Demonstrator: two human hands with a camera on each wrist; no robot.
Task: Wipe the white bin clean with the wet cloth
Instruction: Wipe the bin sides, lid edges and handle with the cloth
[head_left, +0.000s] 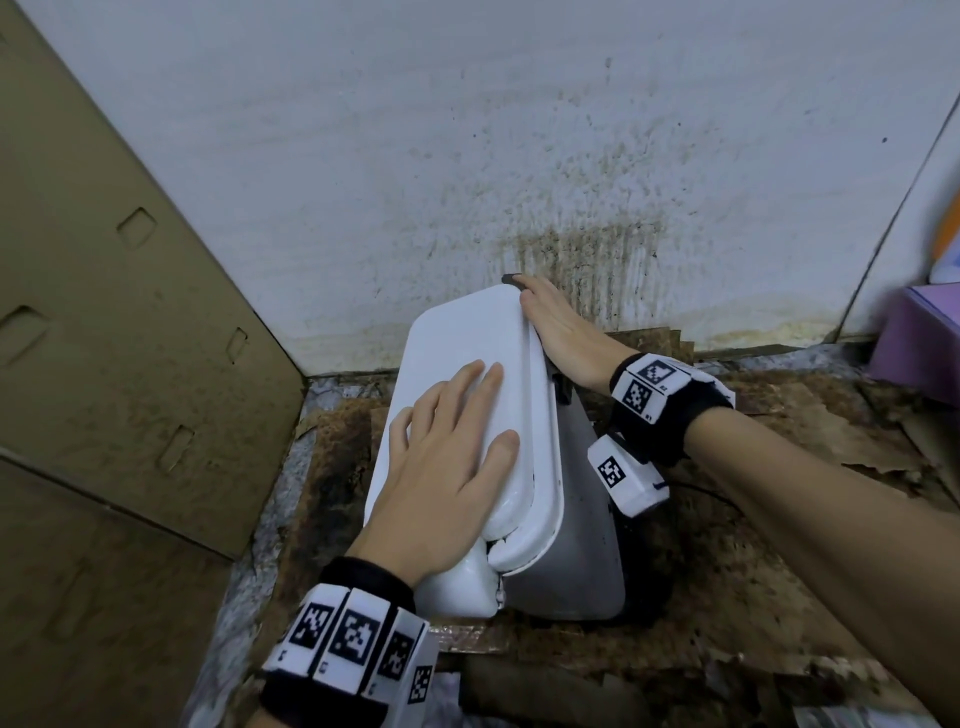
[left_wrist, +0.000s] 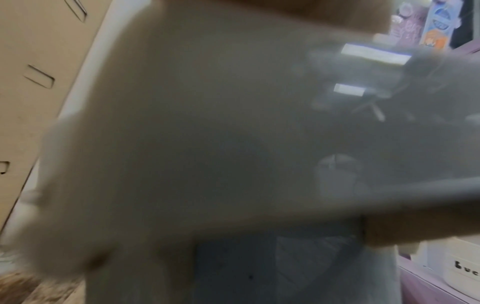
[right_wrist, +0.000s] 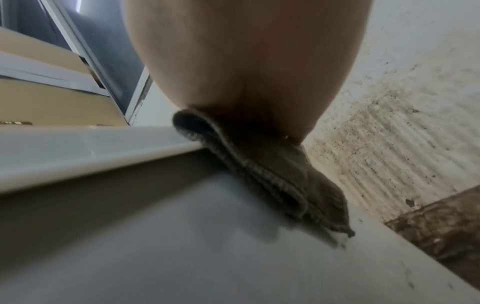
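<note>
The white bin (head_left: 582, 545) stands on the floor against a stained wall, its white lid (head_left: 467, 332) down. My left hand (head_left: 457, 415) lies flat on the lid with straight, spread fingers. My right hand (head_left: 550, 317) reaches along the bin's right side near its far top corner and presses the cloth there with straight fingers. Only a dark tip of the cloth (head_left: 511, 279) shows past my fingertips. In the right wrist view the folded brownish cloth (right_wrist: 272, 174) sits under my palm against the bin wall (right_wrist: 182, 246), just below the lid rim (right_wrist: 91, 148). The left wrist view is a blur of lid (left_wrist: 207, 123).
A large cardboard box (head_left: 104, 312) stands close on the left. The wall (head_left: 582, 249) behind the bin is spattered brown. Dirty, torn cardboard (head_left: 779, 519) covers the floor around the bin. A purple box (head_left: 914, 348) sits at the far right.
</note>
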